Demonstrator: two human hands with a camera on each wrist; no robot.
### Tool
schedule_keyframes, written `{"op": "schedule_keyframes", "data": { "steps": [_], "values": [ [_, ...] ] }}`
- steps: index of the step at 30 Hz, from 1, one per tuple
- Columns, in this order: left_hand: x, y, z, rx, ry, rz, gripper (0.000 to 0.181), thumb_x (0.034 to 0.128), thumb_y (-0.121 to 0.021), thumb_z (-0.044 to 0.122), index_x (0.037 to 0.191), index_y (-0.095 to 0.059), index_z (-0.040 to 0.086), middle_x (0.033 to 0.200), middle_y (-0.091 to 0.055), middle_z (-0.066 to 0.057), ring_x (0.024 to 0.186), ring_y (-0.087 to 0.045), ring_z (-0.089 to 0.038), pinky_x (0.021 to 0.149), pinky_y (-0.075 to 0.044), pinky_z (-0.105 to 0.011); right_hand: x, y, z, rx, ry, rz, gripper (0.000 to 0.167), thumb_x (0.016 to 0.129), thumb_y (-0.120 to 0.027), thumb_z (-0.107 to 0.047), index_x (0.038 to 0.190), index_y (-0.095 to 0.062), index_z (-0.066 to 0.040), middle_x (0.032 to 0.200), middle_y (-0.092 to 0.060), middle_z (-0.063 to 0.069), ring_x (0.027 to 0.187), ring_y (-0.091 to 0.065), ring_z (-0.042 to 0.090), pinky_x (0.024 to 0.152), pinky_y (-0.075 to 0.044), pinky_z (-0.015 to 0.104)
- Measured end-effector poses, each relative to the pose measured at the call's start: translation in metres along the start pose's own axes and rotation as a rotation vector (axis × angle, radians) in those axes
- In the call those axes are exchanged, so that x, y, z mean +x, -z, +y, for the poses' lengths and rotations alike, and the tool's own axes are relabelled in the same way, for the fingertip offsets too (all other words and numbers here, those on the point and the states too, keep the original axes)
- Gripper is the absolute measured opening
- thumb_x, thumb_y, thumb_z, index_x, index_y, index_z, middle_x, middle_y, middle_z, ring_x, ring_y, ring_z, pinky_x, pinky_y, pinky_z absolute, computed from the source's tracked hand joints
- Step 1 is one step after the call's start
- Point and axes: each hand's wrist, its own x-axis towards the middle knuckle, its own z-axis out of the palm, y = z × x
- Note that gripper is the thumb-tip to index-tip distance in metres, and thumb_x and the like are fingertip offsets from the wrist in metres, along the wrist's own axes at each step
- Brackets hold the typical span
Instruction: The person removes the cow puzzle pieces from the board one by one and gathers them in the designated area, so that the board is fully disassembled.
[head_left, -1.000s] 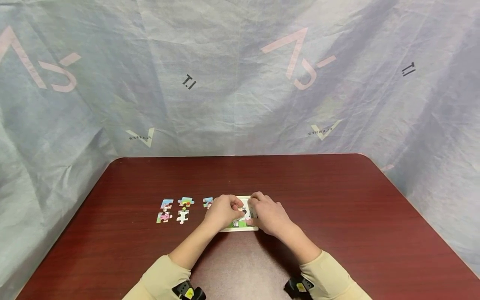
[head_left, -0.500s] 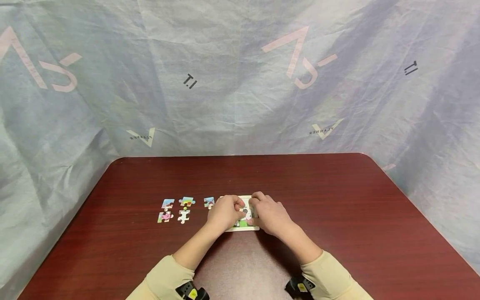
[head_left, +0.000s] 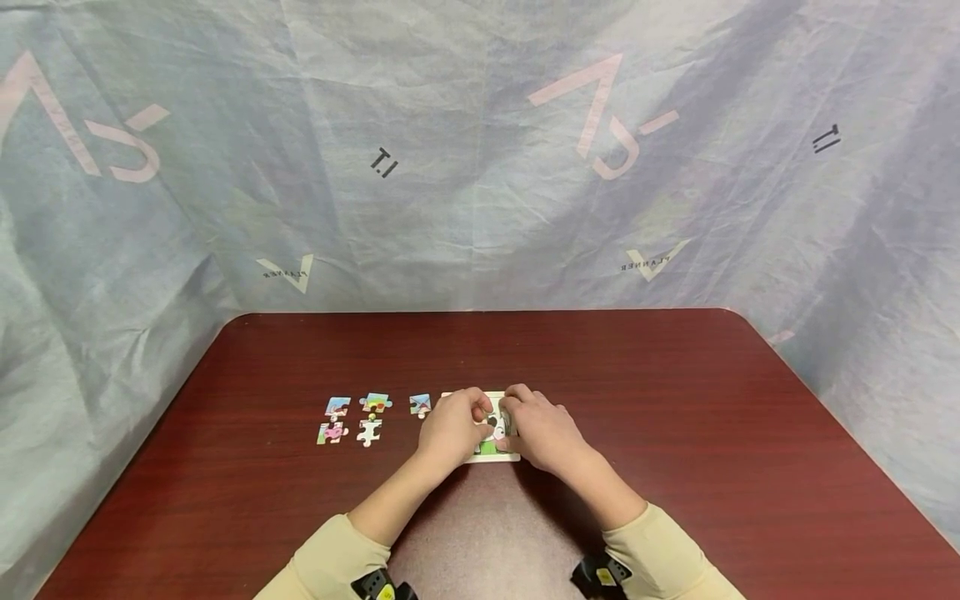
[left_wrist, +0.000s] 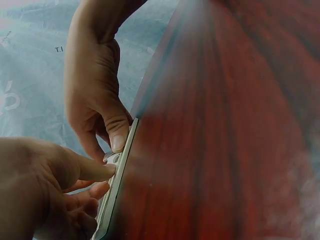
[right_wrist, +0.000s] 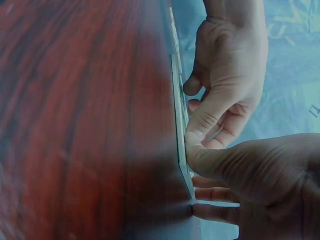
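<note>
A small puzzle tray (head_left: 501,457) with a pale rim lies on the table, its picture showing a white animal on green grass. My left hand (head_left: 450,429) lies over the tray's left part, fingers curled, thumb and fingertips pinching a puzzle piece (head_left: 497,432) that they partly cover. In the left wrist view the left thumb (left_wrist: 107,172) touches the picture surface. My right hand (head_left: 542,429) spans the tray's right end, fingers at the far rim and thumb near the front, holding it. The two thumbs nearly meet in the right wrist view.
Several loose jigsaw pieces lie left of the tray: a blue one (head_left: 338,406), a yellow-green one (head_left: 376,402), a pink one (head_left: 331,432) and a white one (head_left: 369,432). Another blue piece (head_left: 420,404) lies close to the left hand. A grey curtain (head_left: 465,208) hangs behind the red-brown table (head_left: 637,358).
My left hand has shifted slightly to the right over the tray, uncovering more of its left rim and the blue piece beside it. The right hand has hardly moved.
</note>
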Motion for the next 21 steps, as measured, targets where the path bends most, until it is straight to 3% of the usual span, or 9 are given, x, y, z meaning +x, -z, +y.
{"op": "schedule_keyframes", "data": {
  "steps": [11, 21],
  "values": [
    [0.0005, -0.0015, -0.0029, -0.144, -0.051, 0.044, 0.014, 0.0843, -0.079, 0.006, 0.084, -0.067, 0.014, 0.073, -0.062, 0.008, 0.068, -0.056, -0.009, 0.062, -0.046, -0.031, -0.0006, 0.0004, 0.0003, -0.009, 0.009, 0.002, 0.054, 0.085, -0.083, -0.033, 0.128, -0.065, -0.005, 0.135, -0.056, 0.009, 0.119, -0.057, 0.029, 0.077, -0.052, 0.054],
    [0.0015, -0.002, -0.0041, -0.207, -0.016, 0.029, 0.013, 0.0872, -0.076, 0.004, 0.087, -0.067, 0.012, 0.074, -0.061, 0.005, 0.068, -0.055, -0.01, 0.065, -0.046, -0.031, -0.0009, 0.0015, 0.0001, -0.01, 0.007, -0.001, 0.055, 0.085, -0.083, -0.033, 0.129, -0.065, -0.004, 0.135, -0.056, 0.009, 0.12, -0.057, 0.03, 0.079, -0.052, 0.054]
  ]
}}
